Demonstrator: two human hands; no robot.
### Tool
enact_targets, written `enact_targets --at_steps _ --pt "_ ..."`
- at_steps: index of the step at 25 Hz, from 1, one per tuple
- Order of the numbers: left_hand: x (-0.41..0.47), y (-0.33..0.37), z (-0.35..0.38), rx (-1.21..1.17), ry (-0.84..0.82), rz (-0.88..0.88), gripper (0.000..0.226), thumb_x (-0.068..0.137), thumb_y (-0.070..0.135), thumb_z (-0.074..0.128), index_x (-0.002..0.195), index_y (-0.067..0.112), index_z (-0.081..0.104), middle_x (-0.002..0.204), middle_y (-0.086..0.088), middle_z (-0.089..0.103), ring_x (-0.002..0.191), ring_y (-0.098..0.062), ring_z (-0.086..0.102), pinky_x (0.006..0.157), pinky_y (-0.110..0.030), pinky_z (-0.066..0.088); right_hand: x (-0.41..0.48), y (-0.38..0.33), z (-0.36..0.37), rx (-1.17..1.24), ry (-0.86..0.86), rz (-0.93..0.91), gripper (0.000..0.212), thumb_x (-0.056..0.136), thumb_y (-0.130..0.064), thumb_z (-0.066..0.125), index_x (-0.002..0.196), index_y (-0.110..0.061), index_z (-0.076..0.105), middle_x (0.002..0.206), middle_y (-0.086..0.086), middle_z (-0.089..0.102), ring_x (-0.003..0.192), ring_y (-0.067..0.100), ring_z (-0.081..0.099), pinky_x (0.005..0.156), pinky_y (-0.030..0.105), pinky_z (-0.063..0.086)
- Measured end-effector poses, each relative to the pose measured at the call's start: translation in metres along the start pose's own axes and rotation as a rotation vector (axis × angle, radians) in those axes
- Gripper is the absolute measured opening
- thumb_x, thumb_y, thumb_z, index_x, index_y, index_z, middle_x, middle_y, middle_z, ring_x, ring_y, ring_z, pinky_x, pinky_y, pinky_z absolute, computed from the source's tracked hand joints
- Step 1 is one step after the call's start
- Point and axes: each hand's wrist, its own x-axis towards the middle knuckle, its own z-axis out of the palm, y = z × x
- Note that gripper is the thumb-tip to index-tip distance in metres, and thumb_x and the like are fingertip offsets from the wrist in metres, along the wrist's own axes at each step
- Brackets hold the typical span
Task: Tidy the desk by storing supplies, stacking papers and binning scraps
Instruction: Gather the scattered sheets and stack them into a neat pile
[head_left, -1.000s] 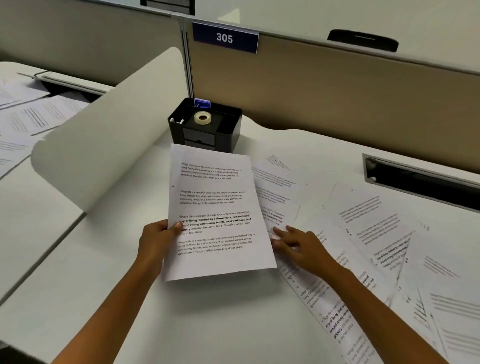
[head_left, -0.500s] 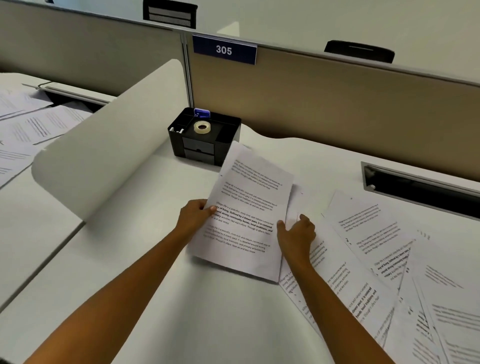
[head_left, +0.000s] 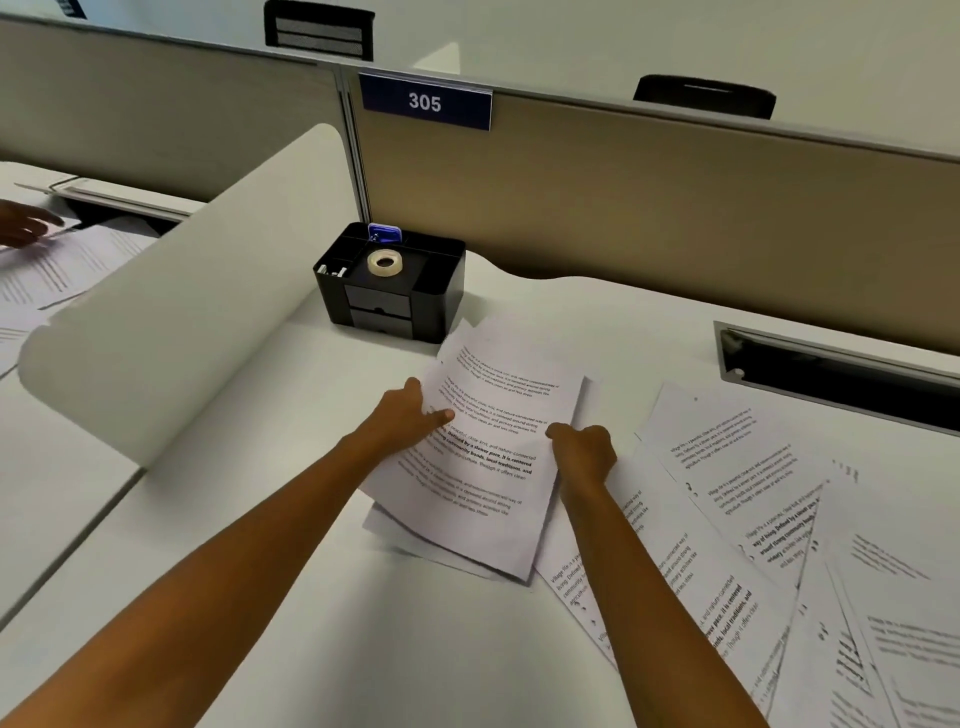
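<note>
Swung rightward since a second ago, the sheet (head_left: 493, 457) now lies over another mid-tabletop (head_left: 291, 597), just in front of the organizer (head_left: 389, 291). The left hand (head_left: 410, 415) pinches its left edge and the right hand (head_left: 582, 452) grips its right edge. More loose sheets (head_left: 727, 493) spread toward the right edge.

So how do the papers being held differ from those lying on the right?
The held papers are gathered in a rough pile, gripped by left hand and right hand; the loose sheets lie fanned out flat. The held papers sit near the black organiser; the loose sheets spread rightward. Both are white printed pages.
</note>
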Motion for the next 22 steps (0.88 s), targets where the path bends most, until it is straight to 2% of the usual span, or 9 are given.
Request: enact_targets --at_steps 2,3,5,8,10,13,15,19,22 --pt "-0.013 -0.005 0.010 -0.070 -0.002 0.046 0.051 0.087 0.042 0.057 0.124 0.010 0.039 0.128 -0.010 0.054 0.098 -0.026 0.061 0.074 -0.029 0.051 -0.007 0.001 0.005 -0.191 0.025 -0.002 0.047 0.077 -0.018 0.062 0.115 0.003 0.046 0.114 0.018 0.056 0.105 0.033 0.051 0.078 0.034 0.048" --pt "-0.021 -0.006 0.014 -0.142 -0.006 0.066 0.049 0.086 0.041 0.059 0.122 0.012 0.041 0.126 -0.009 0.056 0.096 -0.023 0.062 0.076 -0.030 0.052 -0.014 0.001 0.007 -0.356 0.056 -0.012 0.055 0.077 -0.022 0.063 0.122 0.001 0.040 0.124 0.018 0.047 0.115 0.034 0.042 0.091 0.040 0.042" --pt "-0.034 -0.006 0.020 -0.364 -0.063 0.073 0.052 0.081 0.044 0.065 0.120 0.017 0.044 0.121 -0.005 0.059 0.094 -0.022 0.064 0.079 -0.034 0.056 -0.027 0.000 0.010 -0.544 0.074 -0.018 0.076 0.076 -0.027 0.066 0.135 -0.005 0.023 0.138 0.017 0.027 0.124 0.034 0.029 0.100 0.047 0.032" --pt "-0.047 -0.005 0.024 -0.517 -0.083 0.076 0.050 0.078 0.046 0.064 0.117 0.022 0.045 0.120 -0.004 0.060 0.094 -0.022 0.065 0.080 -0.038 0.057 -0.027 -0.005 0.006 -0.422 0.038 0.059 0.090 0.077 -0.027 0.069 0.141 -0.006 0.010 0.144 0.018 0.013 0.130 0.038 0.024 0.104 0.051 0.030" --pt "-0.050 -0.007 0.025 -0.493 -0.026 0.082 0.039 0.087 0.037 0.060 0.118 0.022 0.043 0.120 -0.002 0.059 0.095 -0.025 0.065 0.080 -0.039 0.057 -0.017 0.000 -0.001 -0.162 0.016 0.089 0.072 0.077 -0.019 0.069 0.132 -0.002 0.026 0.134 0.018 0.031 0.119 0.039 0.043 0.096 0.048 0.044" --pt "-0.057 -0.011 0.028 -0.448 -0.002 0.084 0.046 0.090 0.034 0.056 0.130 0.021 0.038 0.121 0.002 0.055 0.099 -0.026 0.063 0.081 -0.038 0.055 -0.017 0.015 -0.015 0.130 -0.061 0.065 0.024 0.073 -0.005 0.063 0.094 0.000 0.054 0.098 0.017 0.062 0.080 0.028 0.062 0.069 0.034 0.055" --pt "-0.064 -0.017 0.032 -0.374 0.046 0.111 0.051 0.085 0.042 0.058 0.130 0.022 0.042 0.118 0.000 0.058 0.095 -0.023 0.063 0.078 -0.032 0.054 -0.022 0.025 -0.021 0.152 -0.159 0.025 0.006 0.076 -0.002 0.059 0.078 -0.008 0.061 0.089 0.013 0.069 0.077 0.028 0.065 0.073 0.037 0.057" --pt "-0.077 -0.032 0.030 -0.278 0.128 0.078 0.039 0.085 0.038 0.062 0.119 0.021 0.056 0.106 0.000 0.060 0.085 -0.016 0.061 0.077 -0.027 0.052 -0.042 0.040 -0.022 -0.013 -0.168 -0.122 0.012 0.084 -0.009 0.056 0.090 -0.016 0.064 0.092 0.004 0.070 0.083 0.024 0.067 0.077 0.038 0.057" --pt "-0.092 -0.039 0.031 -0.196 0.169 0.066 0.032 0.086 0.037 0.062 0.110 0.017 0.058 0.100 0.005 0.054 0.086 -0.013 0.056 0.073 -0.020 0.044 -0.056 0.047 -0.020 -0.441 -0.028 -0.243 0.020 0.083 -0.024 0.054 0.102 -0.018 0.056 0.109 0.007 0.063 0.092 0.022 0.059 0.085 0.033 0.049"
